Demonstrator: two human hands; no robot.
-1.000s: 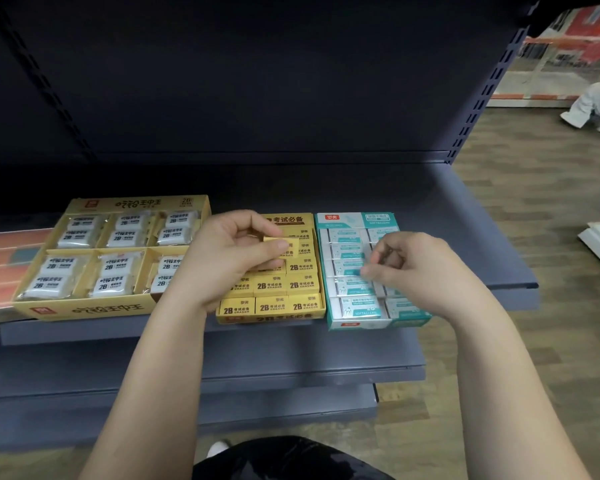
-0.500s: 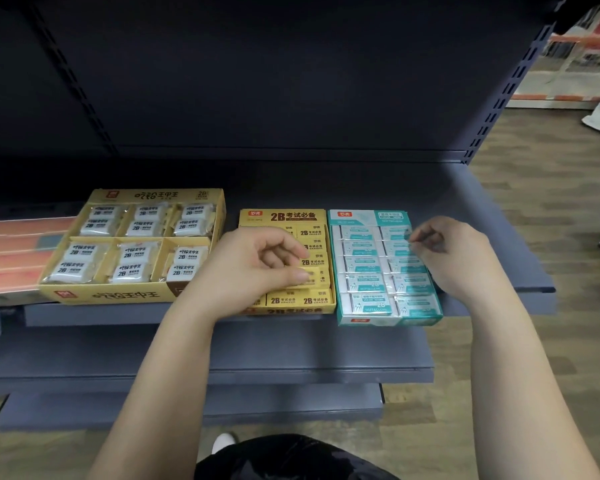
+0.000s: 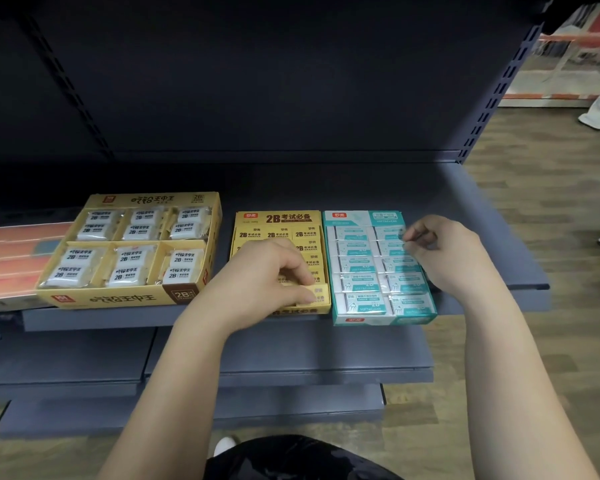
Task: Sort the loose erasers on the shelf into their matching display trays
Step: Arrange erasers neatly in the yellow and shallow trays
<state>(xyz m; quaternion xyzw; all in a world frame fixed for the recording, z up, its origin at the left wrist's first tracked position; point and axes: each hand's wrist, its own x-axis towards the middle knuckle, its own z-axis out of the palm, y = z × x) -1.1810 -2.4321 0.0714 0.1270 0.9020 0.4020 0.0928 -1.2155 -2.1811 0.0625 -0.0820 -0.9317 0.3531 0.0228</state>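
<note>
Head cam: my left hand [image 3: 264, 282] has its grip pinched on a yellow eraser [image 3: 314, 295] at the yellow tray [image 3: 281, 218] front-right corner, near the shelf [image 3: 482, 216] front edge. Right hand [image 3: 444, 251] pinches something tiny over the teal tray [image 3: 347, 216], can't tell what.

Dark grey shelf [image 3: 482, 216] bearing a mustard-yellow tray [image 3: 118, 299] of white erasers with black print, a yellow tray [image 3: 281, 218] with brown lettering, and a teal-and-white tray [image 3: 378, 320] with red logos.
</note>
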